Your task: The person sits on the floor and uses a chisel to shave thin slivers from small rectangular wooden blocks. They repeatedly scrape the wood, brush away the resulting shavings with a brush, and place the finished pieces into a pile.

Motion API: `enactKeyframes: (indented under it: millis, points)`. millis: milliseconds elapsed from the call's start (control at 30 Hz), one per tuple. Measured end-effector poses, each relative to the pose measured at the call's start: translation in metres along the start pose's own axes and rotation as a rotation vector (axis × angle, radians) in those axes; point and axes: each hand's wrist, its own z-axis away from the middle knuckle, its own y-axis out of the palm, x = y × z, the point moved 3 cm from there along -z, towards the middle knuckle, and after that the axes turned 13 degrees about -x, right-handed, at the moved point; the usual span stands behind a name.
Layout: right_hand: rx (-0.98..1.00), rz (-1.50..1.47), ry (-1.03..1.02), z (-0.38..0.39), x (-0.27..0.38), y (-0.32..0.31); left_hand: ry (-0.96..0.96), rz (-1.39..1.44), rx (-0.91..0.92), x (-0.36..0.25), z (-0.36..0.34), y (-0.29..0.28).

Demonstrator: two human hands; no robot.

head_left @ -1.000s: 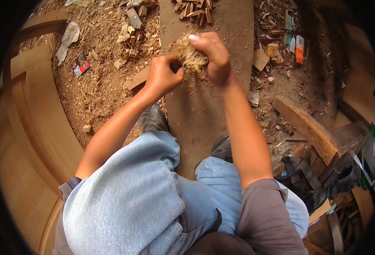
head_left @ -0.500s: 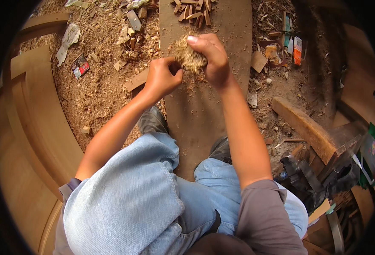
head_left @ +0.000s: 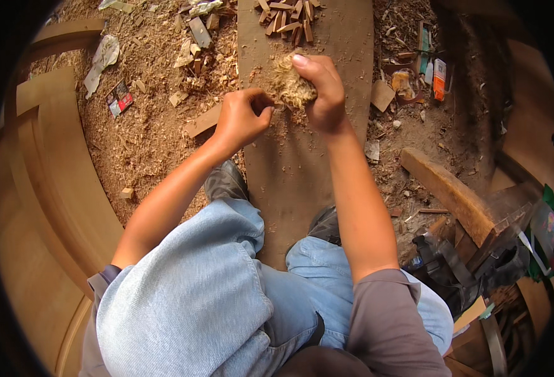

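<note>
My right hand point(head_left: 326, 94) grips a tan, shaggy, fibrous wad point(head_left: 289, 81), thumb across its top, above a long brown board point(head_left: 277, 188) lying between my feet. Just left of the wad, my left hand point(head_left: 239, 119) is curled closed, thumb near index finger; whatever it may pinch is too small and shaded to make out. Beyond my hands, several small reddish-brown wood pieces point(head_left: 286, 19) lie heaped at the board's far end.
Shavings and scraps point(head_left: 132, 157) cover the ground. Curved wooden panels point(head_left: 47, 207) stand at left. An orange-and-white package point(head_left: 439, 78), a thick plank point(head_left: 446, 188) and a black bag point(head_left: 440, 264) lie at right, beside more boards point(head_left: 528, 113).
Both hands have shifted slightly down in the picture. My right hand and the wad have also moved a little right. My grip on the wad looks unchanged.
</note>
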Motion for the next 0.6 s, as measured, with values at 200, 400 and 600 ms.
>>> enactKeyframes:
  millis: [200, 400, 600]
  points:
    - [-0.115, -0.074, 0.306, -0.003, 0.005, -0.026, -0.040, 0.166, -0.030, 0.027, -0.001, 0.004]
    - [-0.184, -0.147, 0.365, -0.019, 0.016, -0.041, -0.399, 0.595, 0.089, 0.038, -0.003, 0.000]
    - [-0.071, 0.123, 0.723, -0.031, 0.042, -0.077, -0.453, 0.741, 0.107, 0.030, -0.011, -0.013]
